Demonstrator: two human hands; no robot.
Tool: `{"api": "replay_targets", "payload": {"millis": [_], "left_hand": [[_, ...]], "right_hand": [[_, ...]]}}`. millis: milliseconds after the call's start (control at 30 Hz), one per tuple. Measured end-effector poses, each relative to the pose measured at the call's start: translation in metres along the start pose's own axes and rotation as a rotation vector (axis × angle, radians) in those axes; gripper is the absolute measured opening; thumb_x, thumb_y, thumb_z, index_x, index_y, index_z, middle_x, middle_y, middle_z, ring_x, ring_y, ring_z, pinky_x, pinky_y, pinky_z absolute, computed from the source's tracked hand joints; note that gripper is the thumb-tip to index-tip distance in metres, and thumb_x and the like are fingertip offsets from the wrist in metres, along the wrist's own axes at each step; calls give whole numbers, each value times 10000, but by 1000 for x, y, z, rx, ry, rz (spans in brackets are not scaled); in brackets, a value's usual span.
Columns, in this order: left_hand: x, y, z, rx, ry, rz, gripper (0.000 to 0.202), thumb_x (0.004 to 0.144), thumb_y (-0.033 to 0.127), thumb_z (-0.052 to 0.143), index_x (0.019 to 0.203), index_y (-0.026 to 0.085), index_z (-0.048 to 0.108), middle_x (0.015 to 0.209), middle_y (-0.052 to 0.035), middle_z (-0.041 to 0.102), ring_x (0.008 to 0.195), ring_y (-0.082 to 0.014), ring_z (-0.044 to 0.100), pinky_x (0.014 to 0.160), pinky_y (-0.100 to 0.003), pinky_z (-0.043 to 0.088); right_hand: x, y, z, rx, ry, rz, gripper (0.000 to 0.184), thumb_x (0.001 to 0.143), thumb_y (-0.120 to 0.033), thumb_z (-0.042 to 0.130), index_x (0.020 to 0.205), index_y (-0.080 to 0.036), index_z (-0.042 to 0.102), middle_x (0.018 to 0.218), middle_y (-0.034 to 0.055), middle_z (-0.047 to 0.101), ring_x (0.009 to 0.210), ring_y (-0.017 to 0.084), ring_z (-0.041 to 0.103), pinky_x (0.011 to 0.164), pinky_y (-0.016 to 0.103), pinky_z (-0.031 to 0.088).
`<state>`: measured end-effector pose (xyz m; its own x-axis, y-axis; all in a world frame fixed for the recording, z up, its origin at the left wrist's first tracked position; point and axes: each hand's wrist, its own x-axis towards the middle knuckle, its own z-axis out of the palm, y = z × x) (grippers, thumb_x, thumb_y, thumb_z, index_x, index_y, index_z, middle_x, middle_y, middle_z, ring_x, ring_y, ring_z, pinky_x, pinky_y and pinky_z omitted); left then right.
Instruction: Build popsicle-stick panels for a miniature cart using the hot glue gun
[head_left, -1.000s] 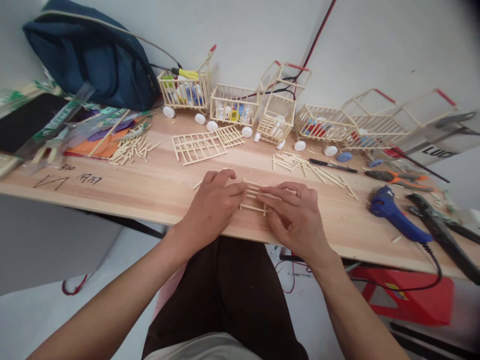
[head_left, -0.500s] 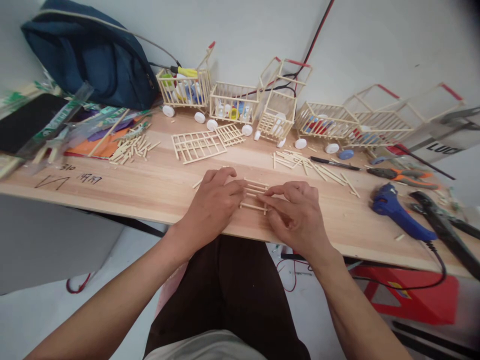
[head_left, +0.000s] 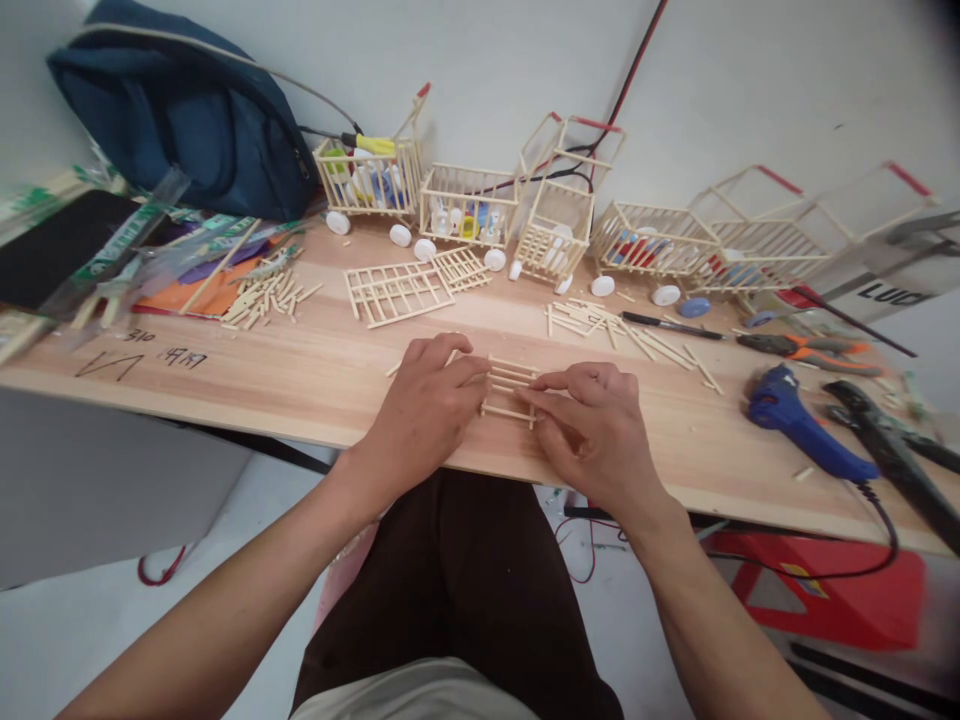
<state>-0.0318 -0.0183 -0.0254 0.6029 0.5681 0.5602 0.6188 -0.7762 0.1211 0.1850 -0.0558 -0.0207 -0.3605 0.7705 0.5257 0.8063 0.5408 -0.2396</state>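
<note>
While both hands work low over the table (head_left: 300, 385), the small frame (head_left: 508, 413) lies flat nr the mid. of its front edge, btwn the hands. It's made of thin sticks: a few long rails w/ a cross bar at the R end. The L hand (head_left: 431, 400) is curled, fingers touching the frame's L end; its thumb is hid, so can't tell if it grips. The R hand (head_left: 596, 420) is narrow, thumb & pointer pinching the frame's R end.

Writing: nr the front edge, L side, "310" is penned on the wood, w/ a zigzag under it & more nos. next to it, too messy to read for sure. By the back R corner a pale box (head_left: 892, 305) says "LUC" in big black letters; the last letter's unclear. Green print on the plastic bags (head_left: 112, 245), L end, is too blurry.

Along the back edge: a blue bag (head_left: 187, 130) at L, then 5 stick carts (head_left: 469, 205) w/ wheels. In front of them: 2 grids (head_left: 397, 293), overlapping. A stick pile (head_left: 266, 295) sits L of these, beside orange paper (head_left: 187, 290); loose sticks (head_left: 592, 325) lie R, by a black pen (head_left: 667, 325). Toward the R end: orange-grip pliers (head_left: 832, 350) & a blue glue gun (head_left: 814, 430).
</note>
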Motion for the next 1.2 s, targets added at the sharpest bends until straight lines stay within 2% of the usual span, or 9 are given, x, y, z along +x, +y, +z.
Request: {"api": "replay_targets", "payload": {"millis": [367,500,733,967,1200], "left_hand": [[0,0,-1,37,-22,7,143,925,154,547,908,189,684,1125,-33,678,1163,-253,478,904,-423,364],[0,0,-1,45,-12,20,123,914,155,560,906,189,678,1116,-22,682,1148,-257,484,890,-424,362],[1,-1,1,56,12,34,125,927,158,542,898,183,661,1079,-32,676,1130,-248,498,882,-412,360],[0,0,0,43,-12,34,107,918,137,551,916,183,648,1072,-37,670,1146,-260,497,896,-427,365],[0,0,-1,36,-8,30,91,917,148,562,925,193,640,1062,-30,673,1156,-257,493,910,-425,363]], "right_hand": [[-1,-4,-4,1,136,29,219,833,-152,583,979,-245,716,1009,26,707,934,220,580,812,396,380],[-1,-6,-5,0,197,99,187,884,-176,543,995,-221,688,944,23,726,890,201,600,825,382,385],[-2,-4,-3,-52,150,77,144,879,-214,561,944,-227,689,863,9,731,855,191,629,818,372,368],[-1,-5,-4,-66,75,32,175,882,-192,553,979,-228,695,880,38,707,933,215,625,816,394,358],[-1,-6,-3,-98,85,35,170,870,-179,553,950,-236,691,823,27,677,917,222,618,789,397,343]]}}
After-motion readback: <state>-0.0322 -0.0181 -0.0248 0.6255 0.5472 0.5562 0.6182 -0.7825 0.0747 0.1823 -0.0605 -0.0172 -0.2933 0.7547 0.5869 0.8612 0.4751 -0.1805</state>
